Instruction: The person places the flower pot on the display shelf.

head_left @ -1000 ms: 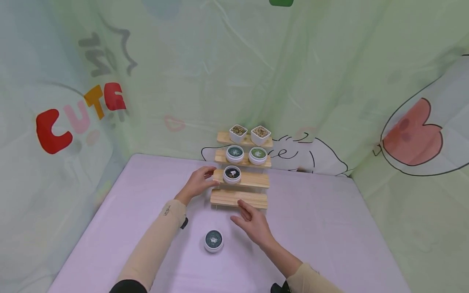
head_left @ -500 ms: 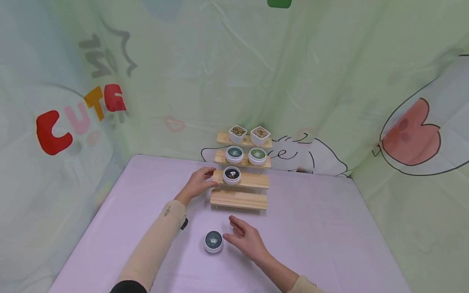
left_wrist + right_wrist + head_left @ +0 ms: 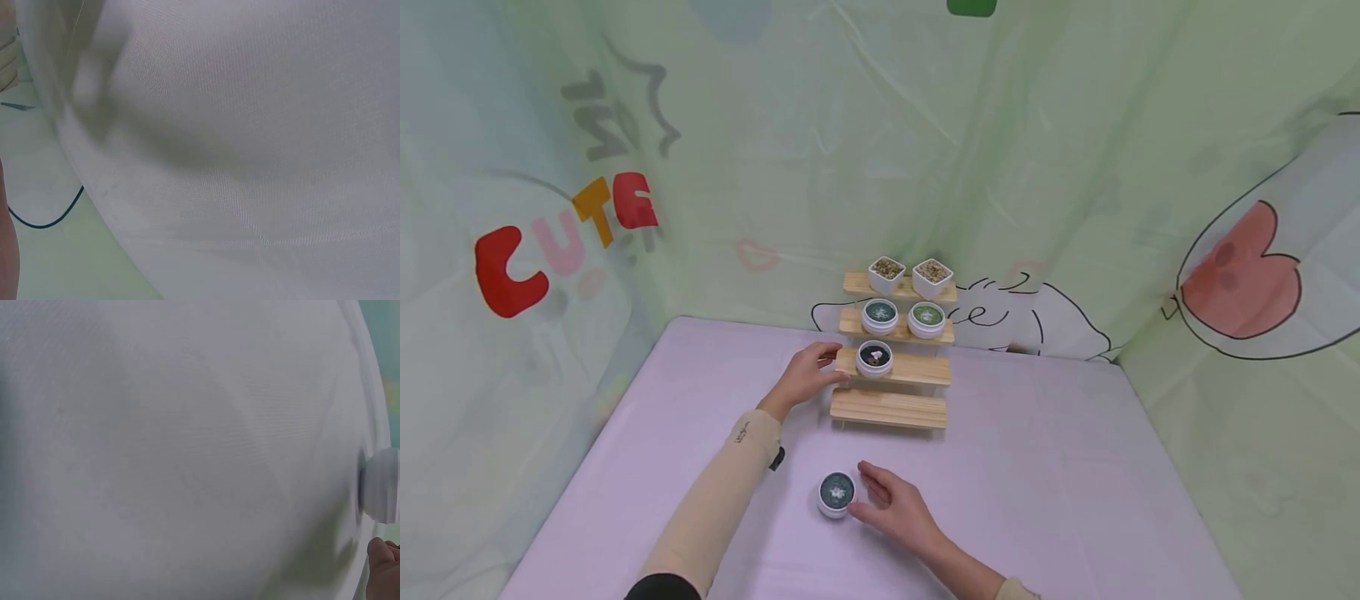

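In the head view a tiered wooden display stand point(image 3: 889, 408) stands on the table. My left hand point(image 3: 805, 375) grips the left end of its second shelf from the front, thumb at the front edge. A white round cup with a dark top point(image 3: 875, 358) sits on that shelf close to those fingers. Nearer to me, a white round cup with a dark teal top and pale star mark point(image 3: 837, 493) rests on the cloth. My right hand point(image 3: 898, 510) is at its right side, fingers parted, thumb tip right at the rim. The right wrist view shows this cup's white side point(image 3: 380, 486).
Higher on the stand are a teal-topped cup point(image 3: 880, 315) and a green-topped cup point(image 3: 927, 319). Two square white pots point(image 3: 932, 277) with grainy filling occupy the top shelf. Pale lilac cloth point(image 3: 1037, 467) covers the table; a printed green curtain point(image 3: 760, 167) hangs behind.
My right hand has moved from the stand's front shelf toward me and left, down to the teal-topped cup. The left hand stays at the shelf's end.
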{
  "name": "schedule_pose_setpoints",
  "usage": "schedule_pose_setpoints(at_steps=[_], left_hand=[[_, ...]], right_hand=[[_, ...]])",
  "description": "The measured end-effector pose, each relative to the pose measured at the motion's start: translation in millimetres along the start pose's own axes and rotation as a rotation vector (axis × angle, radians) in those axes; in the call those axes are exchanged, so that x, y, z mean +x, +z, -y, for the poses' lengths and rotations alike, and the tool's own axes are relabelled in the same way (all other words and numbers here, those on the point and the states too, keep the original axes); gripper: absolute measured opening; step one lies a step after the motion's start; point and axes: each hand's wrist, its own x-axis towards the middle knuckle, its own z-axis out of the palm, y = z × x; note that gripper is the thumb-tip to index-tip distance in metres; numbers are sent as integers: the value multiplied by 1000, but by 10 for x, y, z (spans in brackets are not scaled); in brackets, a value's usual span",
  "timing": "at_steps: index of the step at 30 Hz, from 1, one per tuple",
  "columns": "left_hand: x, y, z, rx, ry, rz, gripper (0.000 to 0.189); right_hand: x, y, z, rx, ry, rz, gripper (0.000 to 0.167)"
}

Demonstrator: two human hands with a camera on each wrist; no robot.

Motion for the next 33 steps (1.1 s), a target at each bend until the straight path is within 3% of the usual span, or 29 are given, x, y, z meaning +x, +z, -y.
schedule_pose_setpoints(at_steps=[10,26,33], left_hand=[[9,-1,22,-14,-9,1,65],[12,16,43,-3,26,-9,64],[18,12,31,-5,-10,2,65]], right_hand=[[-35,125,-86,15,-61,36,68],[21,233,-129,66,-102,-20,61],[26,236,-164,43,-116,-55,57]])
